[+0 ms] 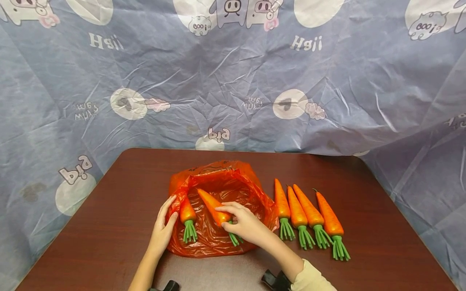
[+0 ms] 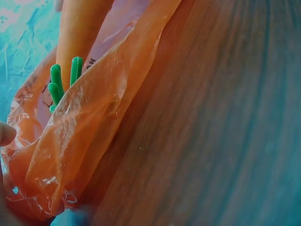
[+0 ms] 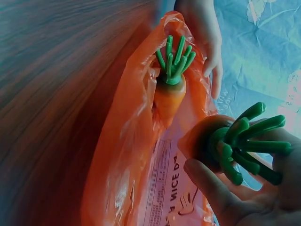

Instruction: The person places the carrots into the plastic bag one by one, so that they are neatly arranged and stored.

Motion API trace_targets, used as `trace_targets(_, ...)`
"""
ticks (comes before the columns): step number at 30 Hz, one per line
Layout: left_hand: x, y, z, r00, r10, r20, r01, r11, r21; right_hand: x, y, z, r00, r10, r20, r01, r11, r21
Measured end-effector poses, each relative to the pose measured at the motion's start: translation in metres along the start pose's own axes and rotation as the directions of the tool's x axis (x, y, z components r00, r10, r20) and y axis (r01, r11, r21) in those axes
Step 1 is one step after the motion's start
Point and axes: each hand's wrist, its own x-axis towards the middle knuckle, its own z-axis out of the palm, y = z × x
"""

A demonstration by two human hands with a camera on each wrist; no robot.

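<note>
The right hand point(image 1: 243, 223) pinches a carrot point(image 1: 210, 203) by its thick end between thumb and fingers, green stalks toward the palm, tip toward the tabletop's point(image 1: 109, 238) far edge, within the red bag's point(image 1: 198, 251) mouth. The left hand point(image 1: 161, 229) holds the bag's left rim, beside a second carrot point(image 1: 187, 212).

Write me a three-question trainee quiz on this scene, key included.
1. How many carrots lie on the table outside the bag?
2. True or false: the left hand touches the bag.
3. The right hand holds: A) nothing; B) the bag's rim; C) a carrot by its thick end.

Key: 1. Four. 2. True. 3. C.
</note>
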Motion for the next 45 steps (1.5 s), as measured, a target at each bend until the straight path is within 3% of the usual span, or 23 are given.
trace_targets(11, -0.001, 0.0, 0.0, 1.0, 0.005, 0.014, -0.004, 0.998, -0.065, 0.036, -0.005, 0.019, 0.998, -0.001, -0.057, 0.001, 1.0, -0.008)
trace_targets(22, 0.0, -0.001, 0.0, 1.0, 0.011, 0.014, -0.01, 0.999, -0.046, 0.063, 0.0, 0.038, 0.998, 0.011, -0.06, -0.008, 0.999, 0.039)
trace_targets(32, -0.001, -0.002, 0.0, 1.0, 0.022, 0.014, -0.022, 0.999, -0.041, 0.073, 0.006, 0.052, 0.998, 0.02, -0.056, -0.017, 0.998, 0.062)
trace_targets(45, 0.0, -0.001, 0.001, 0.999, 0.016, 0.029, -0.014, 0.998, -0.064, 0.076, 0.002, 0.071, 0.998, -0.004, -0.064, 0.002, 0.999, -0.032)
